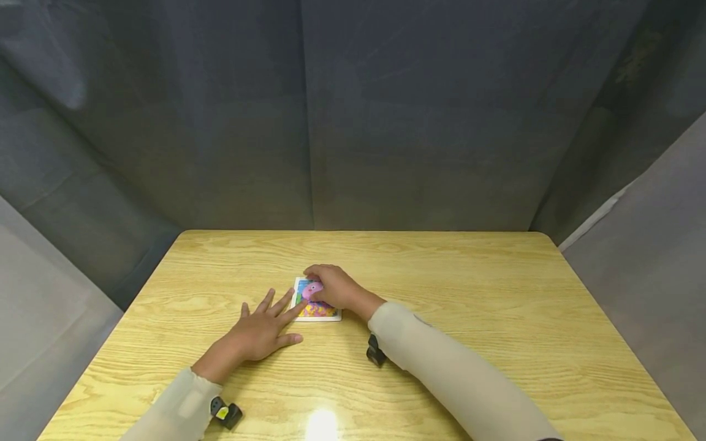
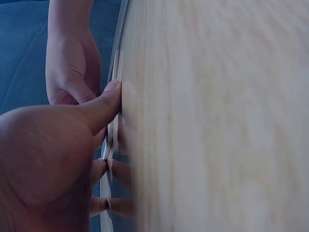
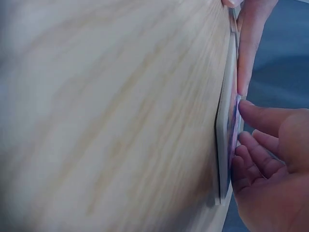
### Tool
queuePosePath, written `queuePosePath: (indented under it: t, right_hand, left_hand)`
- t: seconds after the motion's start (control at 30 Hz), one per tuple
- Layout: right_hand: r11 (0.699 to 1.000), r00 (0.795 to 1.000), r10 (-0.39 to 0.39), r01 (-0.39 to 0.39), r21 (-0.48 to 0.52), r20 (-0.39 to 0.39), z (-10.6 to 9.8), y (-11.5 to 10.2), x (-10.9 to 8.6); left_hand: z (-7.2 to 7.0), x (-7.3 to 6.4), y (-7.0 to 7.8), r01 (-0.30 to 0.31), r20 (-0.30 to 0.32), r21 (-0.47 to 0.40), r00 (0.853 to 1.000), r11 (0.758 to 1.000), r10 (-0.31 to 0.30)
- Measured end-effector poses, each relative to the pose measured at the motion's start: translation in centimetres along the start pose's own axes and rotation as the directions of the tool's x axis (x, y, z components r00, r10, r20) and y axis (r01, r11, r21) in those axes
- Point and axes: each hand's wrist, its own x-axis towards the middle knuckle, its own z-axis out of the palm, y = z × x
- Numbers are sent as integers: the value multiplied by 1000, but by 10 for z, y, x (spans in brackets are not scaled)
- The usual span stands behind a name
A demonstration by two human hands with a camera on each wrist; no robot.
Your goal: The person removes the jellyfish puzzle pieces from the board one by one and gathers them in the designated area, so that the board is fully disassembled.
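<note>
Right grip (image 1: pixel 340 289) bends its fingers and thumb over the small picture board (image 1: pixel 317 311); whether they pinch anything or merely rest on it, I cannot tell. Left grip (image 1: pixel 259 332) is released, fingers spread, one tip reaching over the board's picture. The board lies flat on the counter (image 1: pixel 469 294), slightly left of its middle. To handle it well, steady the border with flat left fingertips and work the right ones lightly
</note>
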Motion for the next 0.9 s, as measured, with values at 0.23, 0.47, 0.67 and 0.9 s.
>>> queuePosePath:
  t: [0.23,0.47,0.67,0.9]
  right_hand:
    - [999,1000,-14,14,-33,10,0,2,4]
    - [998,998,-22,26,-64,63,-2,-3,8]
    - [997,996,-14,20,-71,83,-4,-5,11]
    - [998,995,-13,19,-56,95,-4,-4,15]
  left_hand:
    - [1,0,-1,-7,-9,-3,1000,1000,7]
    - [2,-1,-1,-6,-14,-23,1000,1000,6]
    - [0,-3,-1,-1,-14,-27,1000,1000,1]
    - [-3,-4,1,7,-6,-39,1000,999,-7]
